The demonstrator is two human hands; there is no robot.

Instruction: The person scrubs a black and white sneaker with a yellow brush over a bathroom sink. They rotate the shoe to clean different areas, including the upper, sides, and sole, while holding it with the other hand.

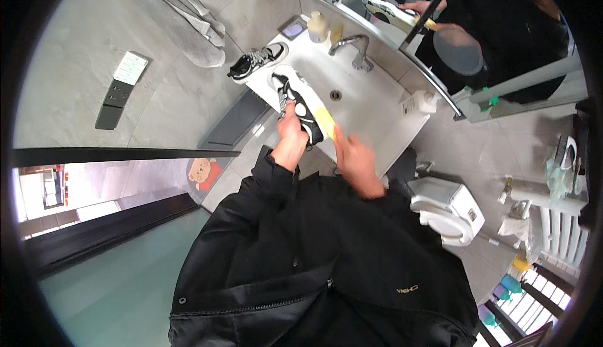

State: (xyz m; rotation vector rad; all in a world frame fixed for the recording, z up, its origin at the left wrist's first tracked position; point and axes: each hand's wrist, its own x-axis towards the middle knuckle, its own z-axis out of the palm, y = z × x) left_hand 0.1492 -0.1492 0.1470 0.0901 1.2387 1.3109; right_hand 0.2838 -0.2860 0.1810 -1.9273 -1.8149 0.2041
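Note:
My left hand (291, 135) grips a black-and-white sneaker (295, 99) by its upper, over the near edge of the white washbasin (377, 105). The sneaker lies tilted, its pale sole facing right. Against the sole's edge my right hand (357, 162), smeared by motion, presses a flat yellow piece (324, 121); blur hides whether it is a sponge or a cloth. A matching sneaker (257, 60) rests on the basin's left rim, apart from both hands.
A chrome faucet (355, 50) rises at the basin's back, beside a cream pump bottle (318, 27). At the right rim stands a white bottle (419, 103). A mirror cabinet (433, 39) overhangs the back. A toilet (446, 212) is at right; a grey towel (176, 17) hangs left.

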